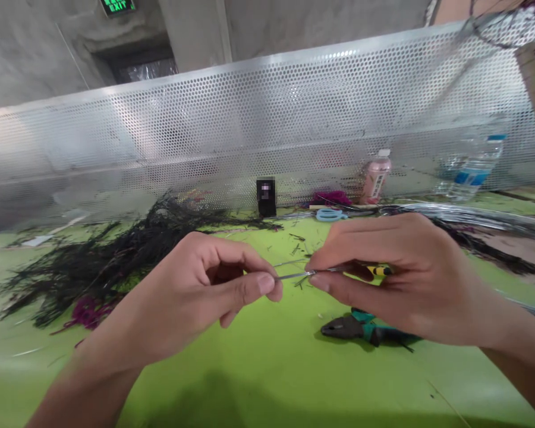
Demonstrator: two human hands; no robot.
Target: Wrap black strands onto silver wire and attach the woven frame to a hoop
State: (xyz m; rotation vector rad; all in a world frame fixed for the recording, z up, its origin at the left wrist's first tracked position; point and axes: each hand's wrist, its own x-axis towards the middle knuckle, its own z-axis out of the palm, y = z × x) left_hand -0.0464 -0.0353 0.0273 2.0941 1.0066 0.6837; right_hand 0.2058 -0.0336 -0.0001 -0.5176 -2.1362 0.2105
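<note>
My left hand [214, 285] pinches one end of a thin metal wire [293, 275] between thumb and forefinger, just above the green table [258, 368]. My right hand [392, 273] is closed on a small yellow-and-black tool [378, 270] whose tip meets the wire between the two hands. A teal-handled pair of pliers [361, 328] lies on the table just below my right hand.
A heap of black feathery strands [116, 249] spreads over the left of the table, with a purple tuft [87, 310]. Along the perforated metal screen [267, 125] stand a black block [266, 197], blue scissors [330, 214], a pink bottle [375, 177], a water bottle [472, 169] and bundled wire [472, 217].
</note>
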